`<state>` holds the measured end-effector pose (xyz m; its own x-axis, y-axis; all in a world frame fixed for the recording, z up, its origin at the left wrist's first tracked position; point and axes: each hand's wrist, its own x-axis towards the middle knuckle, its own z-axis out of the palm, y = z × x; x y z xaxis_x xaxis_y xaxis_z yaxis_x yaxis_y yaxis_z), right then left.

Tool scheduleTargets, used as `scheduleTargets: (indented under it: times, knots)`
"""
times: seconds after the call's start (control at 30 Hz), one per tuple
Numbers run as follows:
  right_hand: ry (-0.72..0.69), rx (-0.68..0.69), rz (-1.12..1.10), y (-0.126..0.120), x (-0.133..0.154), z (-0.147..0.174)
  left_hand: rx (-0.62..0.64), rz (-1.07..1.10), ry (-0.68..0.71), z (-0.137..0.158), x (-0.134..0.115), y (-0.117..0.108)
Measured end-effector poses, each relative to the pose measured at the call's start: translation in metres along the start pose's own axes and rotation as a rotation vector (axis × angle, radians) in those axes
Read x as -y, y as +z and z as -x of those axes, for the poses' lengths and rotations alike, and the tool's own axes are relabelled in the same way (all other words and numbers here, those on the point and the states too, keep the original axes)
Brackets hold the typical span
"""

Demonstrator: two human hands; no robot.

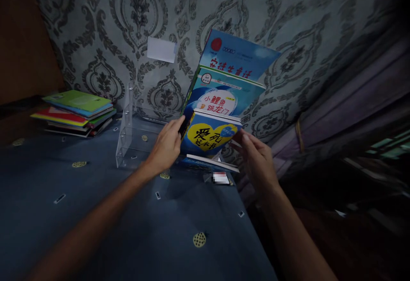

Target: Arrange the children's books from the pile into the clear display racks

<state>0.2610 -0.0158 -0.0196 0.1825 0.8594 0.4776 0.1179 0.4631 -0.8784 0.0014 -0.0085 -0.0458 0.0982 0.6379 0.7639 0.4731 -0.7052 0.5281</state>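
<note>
A blue picture book [209,138] with a yellow heart on its cover leans in a clear acrylic rack [124,131]. My left hand [168,144] is closed at its left edge, fingertips partly hidden against the side. At the opposite edge, my right hand [258,157] pinches near the upper right corner, thumb and fingers together. Behind it, in stepped tiers, rise a teal book [243,93] with a white oval and a taller light-blue book [238,52] with red lettering. In the lowest tier a book [211,162] shows mostly its pale top edge.
To the left, a stack of several books [77,103] lies on the dark blue tablecloth [105,212]. A white card [161,49] is on the patterned wall. Near the rack's front right foot lies a small white blurred item [221,178]. The table's edge drops off at right, beside a purple curtain [320,118].
</note>
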Motion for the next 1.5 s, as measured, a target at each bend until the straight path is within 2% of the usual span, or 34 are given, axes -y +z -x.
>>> scheduleTargets:
  times: [0.17, 0.47, 0.7, 0.83, 1.0, 1.1, 1.23, 1.33, 1.5]
  knots:
    - [-0.045, 0.031, 0.003, 0.011, 0.012, -0.004, 0.034, 0.079, -0.001, -0.015, -0.005, 0.003]
    - [-0.02, 0.049, -0.005, 0.013, 0.016, -0.005, 0.04, 0.12, -0.012, -0.017, -0.008, 0.009]
    - [-0.035, 0.056, 0.0, 0.014, 0.015, -0.004, 0.064, 0.117, 0.008, -0.018, -0.005, 0.006]
    - [-0.037, 0.034, -0.023, 0.01, 0.01, -0.006, 0.053, 0.128, 0.01, -0.015, 0.004, -0.005]
    - [0.037, -0.04, -0.051, -0.009, -0.003, 0.001, 0.021, 0.161, -0.111, 0.005, 0.023, -0.027]
    - [0.142, -0.144, -0.051, -0.02, -0.019, 0.018, 0.036, 0.175, -0.212, 0.025, 0.032, -0.036]
    - [0.307, -0.259, 0.0, -0.031, -0.046, 0.053, 0.069, 0.093, -0.188, 0.046, 0.035, -0.041]
    - [0.385, -0.236, 0.014, -0.032, -0.059, 0.072, 0.089, 0.009, -0.125, 0.05, 0.033, -0.041]
    - [0.33, -0.186, 0.069, -0.019, -0.06, 0.068, 0.252, -0.121, -0.163, 0.038, 0.024, -0.03]
